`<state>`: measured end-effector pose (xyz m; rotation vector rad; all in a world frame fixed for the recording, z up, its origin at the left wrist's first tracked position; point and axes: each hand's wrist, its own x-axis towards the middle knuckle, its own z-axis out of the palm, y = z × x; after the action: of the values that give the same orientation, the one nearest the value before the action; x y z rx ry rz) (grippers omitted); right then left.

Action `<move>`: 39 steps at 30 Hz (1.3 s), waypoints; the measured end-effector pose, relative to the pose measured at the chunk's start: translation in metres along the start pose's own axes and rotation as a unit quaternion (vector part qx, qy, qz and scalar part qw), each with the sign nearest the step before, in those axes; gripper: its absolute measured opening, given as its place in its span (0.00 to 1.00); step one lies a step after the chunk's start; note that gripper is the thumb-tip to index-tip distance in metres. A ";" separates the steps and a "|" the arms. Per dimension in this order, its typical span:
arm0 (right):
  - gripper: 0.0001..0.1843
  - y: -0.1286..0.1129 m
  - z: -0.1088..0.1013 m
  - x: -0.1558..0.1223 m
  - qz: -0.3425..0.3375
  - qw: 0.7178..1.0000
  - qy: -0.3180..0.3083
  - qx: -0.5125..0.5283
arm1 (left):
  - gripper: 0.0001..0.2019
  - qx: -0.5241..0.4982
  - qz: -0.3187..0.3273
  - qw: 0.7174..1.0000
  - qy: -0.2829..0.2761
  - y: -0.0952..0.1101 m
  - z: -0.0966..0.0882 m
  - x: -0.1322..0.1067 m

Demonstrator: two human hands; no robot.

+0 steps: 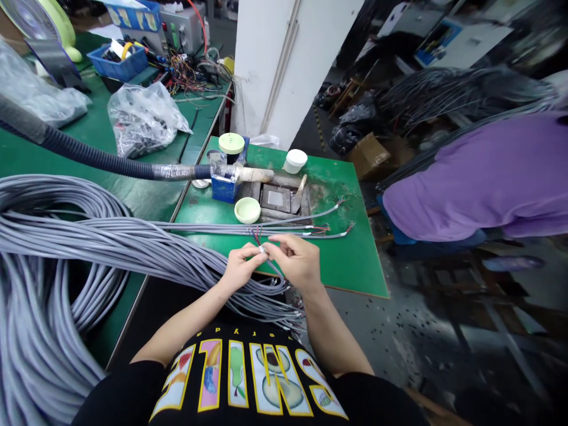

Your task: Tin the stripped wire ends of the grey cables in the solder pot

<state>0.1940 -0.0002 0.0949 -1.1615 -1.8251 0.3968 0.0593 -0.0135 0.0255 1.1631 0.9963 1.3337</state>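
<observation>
Between both hands a grey cable stands with its stripped end (pixel 256 236) upward, thin red, blue and dark wires fanning out. My left hand (pixel 242 265) pinches the cable just below the wires, thumb and forefinger closed. My right hand (pixel 296 258) is closed on the same spot from the other side, its fingertips meeting the left ones. Just beyond the hands, several grey cables (pixel 213 227) lie across the green board, their stripped wire ends (pixel 322 229) pointing right. A large bundle of grey cable (pixel 115 236) covers the left side and runs under my hands.
Behind the cables sits a soldering pot (pixel 276 197) with a scraper (pixel 299 195) on it. Around it are a pale green bowl (pixel 247 210), a white tub (pixel 296 160) and a blue box (pixel 223 188) under a ribbed hose (pixel 110 161). A person in purple (pixel 483 177) is at right.
</observation>
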 end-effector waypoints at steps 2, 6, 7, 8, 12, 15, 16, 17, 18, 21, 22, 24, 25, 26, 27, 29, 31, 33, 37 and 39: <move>0.09 0.001 0.004 0.003 -0.033 0.998 -0.010 -0.046 | 0.15 0.005 0.002 1.000 0.003 0.000 0.003 0.000; 0.11 -0.001 0.013 0.010 -0.088 0.991 -0.001 -0.102 | 0.14 0.014 0.014 1.000 -0.001 0.000 0.007 0.000; 0.11 -0.002 0.014 0.010 -0.100 0.989 0.001 -0.106 | 0.14 0.019 0.015 1.000 -0.001 0.000 0.007 0.000; 0.12 -0.004 0.014 0.010 -0.109 0.988 0.004 -0.109 | 0.14 0.023 0.014 1.000 0.001 -0.001 0.007 0.000; 0.13 -0.007 0.010 0.007 -0.124 0.987 0.014 -0.100 | 0.13 0.015 -0.004 1.000 0.023 -0.001 0.004 0.002; 0.11 -0.006 0.002 0.005 -0.128 0.989 0.011 -0.070 | 0.14 -0.037 -0.033 0.999 0.022 0.000 0.000 0.004; 0.10 -0.004 -0.001 0.005 -0.131 0.990 0.009 -0.057 | 0.14 -0.068 -0.047 0.996 0.015 0.001 -0.002 0.005; 0.09 -0.003 -0.004 0.006 -0.137 0.990 0.005 -0.045 | 0.15 -0.103 -0.062 0.993 0.007 0.002 -0.004 0.005; 0.08 -0.001 -0.007 0.007 -0.147 0.989 0.000 -0.033 | 0.16 -0.138 -0.076 0.987 -0.001 0.004 -0.005 0.006; 0.06 0.004 -0.013 0.012 -0.188 0.982 -0.026 -0.011 | 0.19 -0.223 -0.115 0.968 -0.013 0.011 -0.009 0.006; 0.06 0.005 -0.014 0.014 -0.200 0.979 -0.036 -0.007 | 0.19 -0.241 -0.126 0.962 -0.016 0.013 -0.010 0.005; 0.08 0.006 -0.014 0.015 -0.219 0.974 -0.052 0.001 | 0.20 -0.268 -0.143 0.952 -0.026 0.017 -0.012 0.004; 0.08 0.006 -0.013 0.015 -0.227 0.972 -0.058 0.004 | 0.20 -0.278 -0.149 0.948 -0.031 0.019 -0.012 0.003; 0.09 0.006 -0.012 0.015 -0.232 0.971 -0.063 0.009 | 0.20 -0.287 -0.153 0.945 -0.036 0.020 -0.013 0.002; 0.09 0.006 -0.011 0.015 -0.238 0.969 -0.067 0.012 | 0.19 -0.296 -0.155 0.942 -0.040 0.021 -0.014 0.001; 0.10 0.005 -0.010 0.013 -0.250 0.965 -0.078 0.016 | 0.19 -0.309 -0.156 0.937 -0.048 0.021 -0.014 0.000; 0.13 0.005 -0.010 0.011 -0.261 0.961 -0.092 0.015 | 0.18 -0.317 -0.155 0.934 -0.057 0.022 -0.015 -0.001; 0.16 0.004 -0.011 0.010 -0.268 0.958 -0.104 0.012 | 0.18 -0.319 -0.153 0.933 -0.063 0.023 -0.015 -0.001; 0.22 0.000 -0.012 0.005 -0.292 0.948 -0.128 0.000 | 0.19 -0.339 -0.160 0.926 -0.049 0.027 -0.015 0.000; 0.21 -0.001 -0.009 0.002 -0.306 0.941 -0.141 -0.025 | 0.19 -0.359 -0.172 0.917 -0.037 0.028 -0.014 0.000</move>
<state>0.2006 -0.0006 0.1020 -0.5289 -2.3410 0.1552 0.0405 -0.0156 0.0505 0.4463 0.5334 1.1991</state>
